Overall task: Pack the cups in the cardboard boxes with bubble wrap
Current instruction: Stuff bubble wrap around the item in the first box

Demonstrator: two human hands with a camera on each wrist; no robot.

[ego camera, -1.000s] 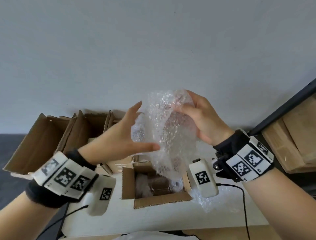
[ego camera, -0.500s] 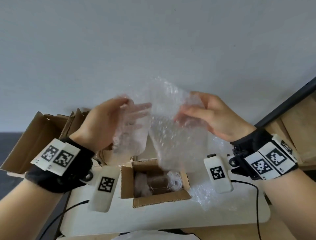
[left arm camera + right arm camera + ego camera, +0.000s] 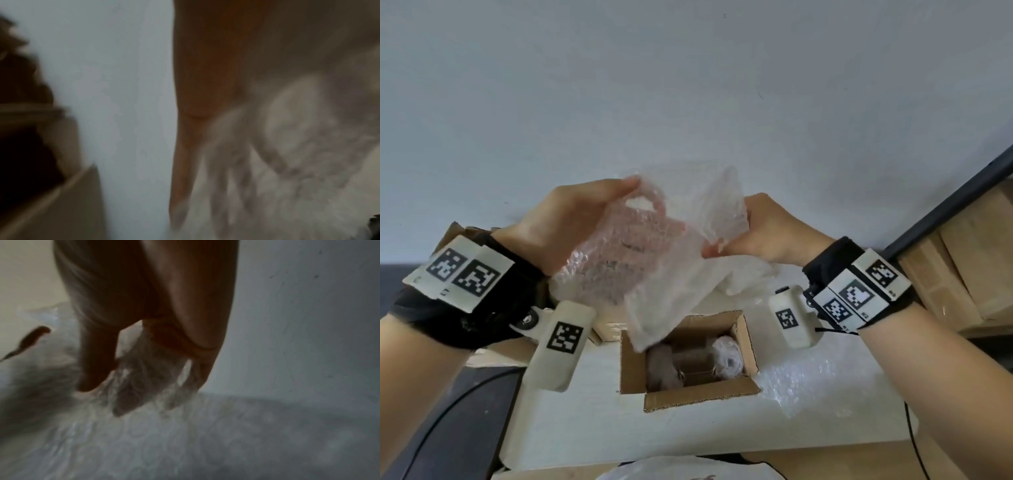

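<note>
Head view: a clear, crinkled sheet of bubble wrap (image 3: 664,253) hangs in the air above an open cardboard box (image 3: 690,363) on the white table (image 3: 592,425). The left hand (image 3: 571,222) grips its left edge, fingers showing through the film; the right hand (image 3: 763,229) pinches the right edge. Right wrist view alone shows the round bubbles, thumb (image 3: 96,363) pressing them.

The bubble wrap (image 3: 654,260) is thin clear plastic, glossy and dimpled, crinkling pale where it folds. The cardboard box (image 3: 698,395) is matt brown corrugated card with raw, rough-cut edges. The table (image 3: 592,421) looks smooth, matt white. The wristbands (image 3: 431,318) are black cloth carrying smooth off-white plastic tags. The wall (image 3: 688,85) is flat matt paint, faintly scuffed.
</note>
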